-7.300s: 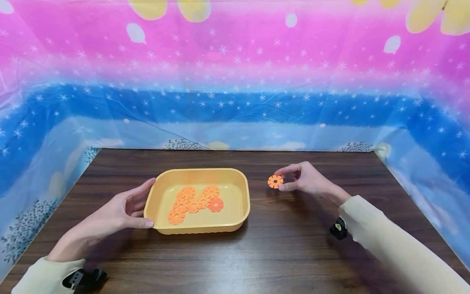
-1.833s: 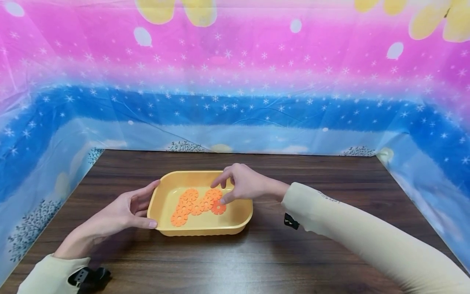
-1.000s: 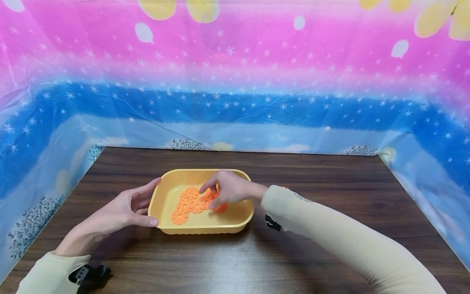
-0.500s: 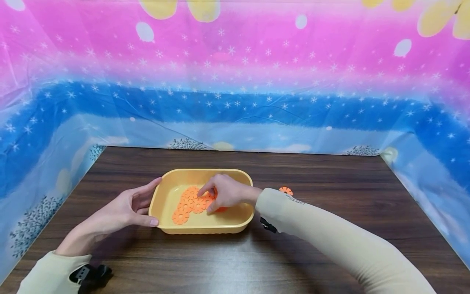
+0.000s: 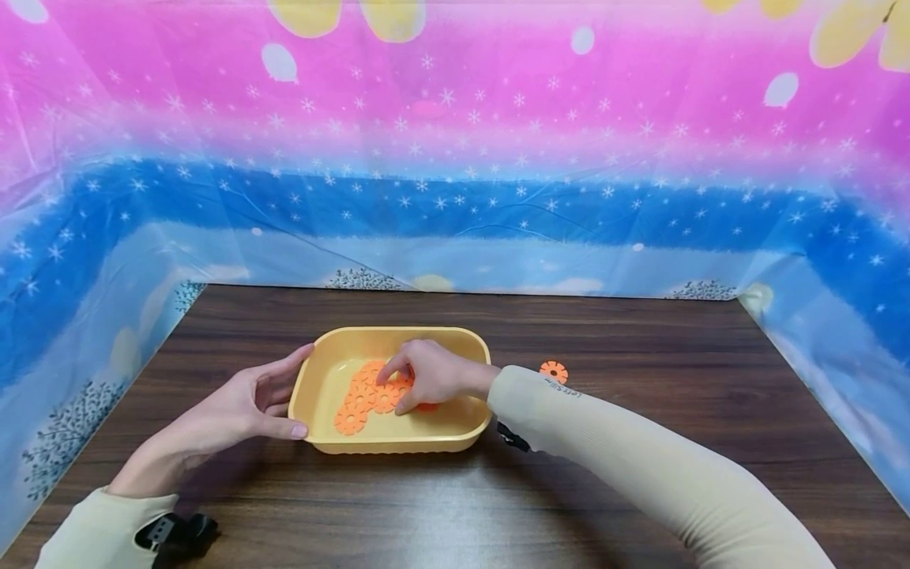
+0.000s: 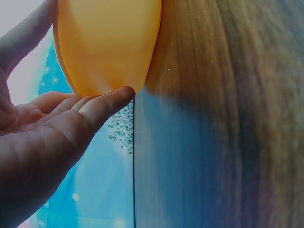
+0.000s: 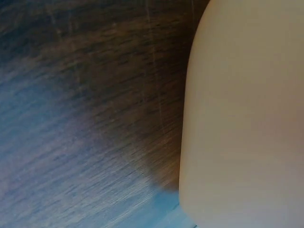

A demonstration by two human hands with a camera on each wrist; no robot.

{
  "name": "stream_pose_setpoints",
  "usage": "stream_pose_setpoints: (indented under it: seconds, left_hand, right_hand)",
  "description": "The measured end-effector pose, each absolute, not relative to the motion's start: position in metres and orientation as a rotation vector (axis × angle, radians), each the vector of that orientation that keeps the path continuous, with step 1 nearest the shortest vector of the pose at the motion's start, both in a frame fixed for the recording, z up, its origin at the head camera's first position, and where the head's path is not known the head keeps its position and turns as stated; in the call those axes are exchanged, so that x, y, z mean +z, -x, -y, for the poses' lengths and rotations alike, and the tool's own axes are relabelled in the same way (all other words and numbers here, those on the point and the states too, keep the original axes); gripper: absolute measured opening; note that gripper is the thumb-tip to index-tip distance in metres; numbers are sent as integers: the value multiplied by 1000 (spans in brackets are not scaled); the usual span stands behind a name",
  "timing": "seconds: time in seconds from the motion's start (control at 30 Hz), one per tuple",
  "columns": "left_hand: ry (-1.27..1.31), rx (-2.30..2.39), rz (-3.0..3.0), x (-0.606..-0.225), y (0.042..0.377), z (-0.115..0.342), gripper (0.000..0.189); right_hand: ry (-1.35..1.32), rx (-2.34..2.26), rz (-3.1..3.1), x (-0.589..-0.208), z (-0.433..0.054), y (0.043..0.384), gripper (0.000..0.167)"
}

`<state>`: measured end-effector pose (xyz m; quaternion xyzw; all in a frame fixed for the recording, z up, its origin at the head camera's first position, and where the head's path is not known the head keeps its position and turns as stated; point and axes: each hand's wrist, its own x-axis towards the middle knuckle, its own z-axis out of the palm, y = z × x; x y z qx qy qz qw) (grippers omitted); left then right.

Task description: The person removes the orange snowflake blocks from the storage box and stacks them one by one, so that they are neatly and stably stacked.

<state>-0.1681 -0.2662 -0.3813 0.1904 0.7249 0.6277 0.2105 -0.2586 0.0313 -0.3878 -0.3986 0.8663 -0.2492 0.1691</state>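
In the head view, a yellow plastic tray stands on the table with several orange notched disc pieces overlapping inside. My left hand holds the tray's left end, its thumb at the near corner and forefinger at the far one. The left wrist view shows this hand's fingers against the tray wall. My right hand reaches over the tray's right side and down to the discs, thumb and forefinger apart. It hides some discs and the rest of its fingers. One orange disc lies on the table right of the tray.
A dark wood-grain table bears the tray. A pink and blue snowflake-printed cloth hangs behind and at both sides. The right sleeve crosses the table just in front of the loose disc.
My right hand was pinching a disc right of the tray; that side now has a loose disc. The hand moved left into the tray and shifted slightly further left. My left hand stayed put.
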Motion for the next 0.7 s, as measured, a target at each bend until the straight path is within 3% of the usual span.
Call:
stream_pose_setpoints:
  seconds: [0.7]
  left_hand:
    - [-542,1734,-2017,-381,168,267,110]
  right_hand:
    - [1139,-726,-2450,-389,-33,259,38]
